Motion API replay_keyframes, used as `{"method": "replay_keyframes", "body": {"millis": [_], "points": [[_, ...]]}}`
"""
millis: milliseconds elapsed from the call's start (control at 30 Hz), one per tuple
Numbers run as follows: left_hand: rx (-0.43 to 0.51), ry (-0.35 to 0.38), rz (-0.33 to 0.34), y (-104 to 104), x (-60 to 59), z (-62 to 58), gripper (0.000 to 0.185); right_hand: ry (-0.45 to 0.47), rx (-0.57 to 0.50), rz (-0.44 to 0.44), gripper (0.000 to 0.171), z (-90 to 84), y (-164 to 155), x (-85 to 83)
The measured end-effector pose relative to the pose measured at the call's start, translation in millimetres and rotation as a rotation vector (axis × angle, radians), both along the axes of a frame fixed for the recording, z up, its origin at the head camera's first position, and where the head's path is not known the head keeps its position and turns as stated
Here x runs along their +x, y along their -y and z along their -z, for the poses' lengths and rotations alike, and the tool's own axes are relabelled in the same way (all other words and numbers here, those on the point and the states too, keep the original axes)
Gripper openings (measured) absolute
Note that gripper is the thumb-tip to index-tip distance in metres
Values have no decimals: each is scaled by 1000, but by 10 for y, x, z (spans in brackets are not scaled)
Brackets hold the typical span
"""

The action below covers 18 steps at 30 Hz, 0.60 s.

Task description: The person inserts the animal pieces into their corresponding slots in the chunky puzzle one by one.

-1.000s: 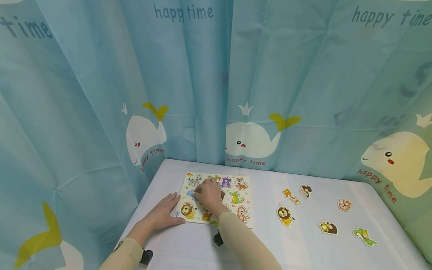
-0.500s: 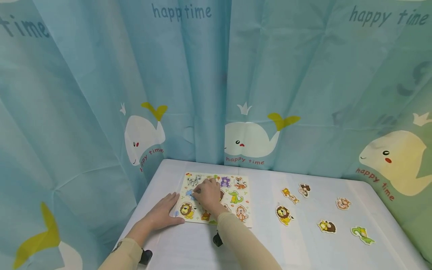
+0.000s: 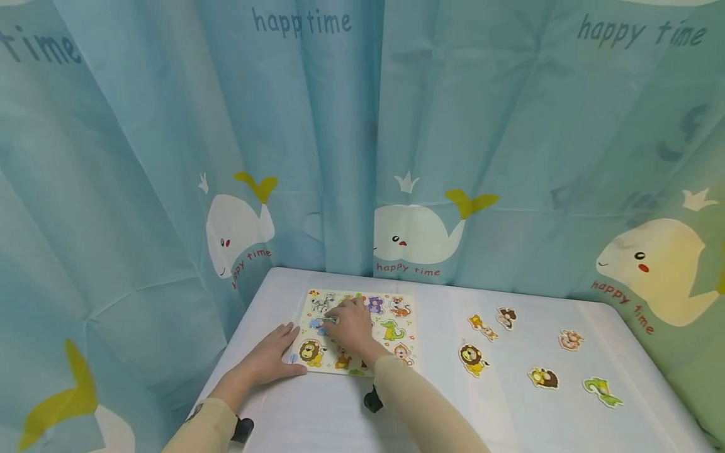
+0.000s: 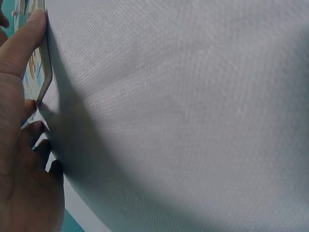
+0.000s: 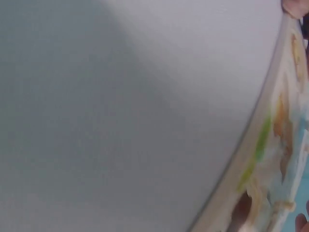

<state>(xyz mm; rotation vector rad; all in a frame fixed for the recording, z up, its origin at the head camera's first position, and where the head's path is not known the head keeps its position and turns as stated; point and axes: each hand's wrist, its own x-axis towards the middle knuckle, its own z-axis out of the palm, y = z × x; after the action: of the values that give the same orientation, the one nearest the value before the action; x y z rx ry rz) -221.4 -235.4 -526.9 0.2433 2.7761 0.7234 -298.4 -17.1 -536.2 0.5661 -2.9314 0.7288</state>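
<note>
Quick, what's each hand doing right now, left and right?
Left hand: open, fingers flat against the puzzle board's left edge.
Right hand: fingers curled, pinching the blue piece on the board.

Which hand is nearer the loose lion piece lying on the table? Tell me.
Right. The right hand rests on the puzzle board, left of the loose lion piece. The left hand lies flat against the board's left edge, farther away still.

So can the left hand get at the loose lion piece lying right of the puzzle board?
Probably not easily. The left hand rests flat at the puzzle board's left edge, and the lion piece lies beyond the board, with the right hand and forearm between them.
</note>
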Motion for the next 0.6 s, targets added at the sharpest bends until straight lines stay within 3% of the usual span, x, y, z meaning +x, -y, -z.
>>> {"method": "replay_keyframes", "body": {"millis": [300, 600], "points": [[6, -7, 5, -7, 19, -13, 103, -87, -108, 2, 17, -175, -258, -48], [9, -5, 4, -18, -8, 9, 104, -58, -218, -25, 21, -404, -528, 11]]}}
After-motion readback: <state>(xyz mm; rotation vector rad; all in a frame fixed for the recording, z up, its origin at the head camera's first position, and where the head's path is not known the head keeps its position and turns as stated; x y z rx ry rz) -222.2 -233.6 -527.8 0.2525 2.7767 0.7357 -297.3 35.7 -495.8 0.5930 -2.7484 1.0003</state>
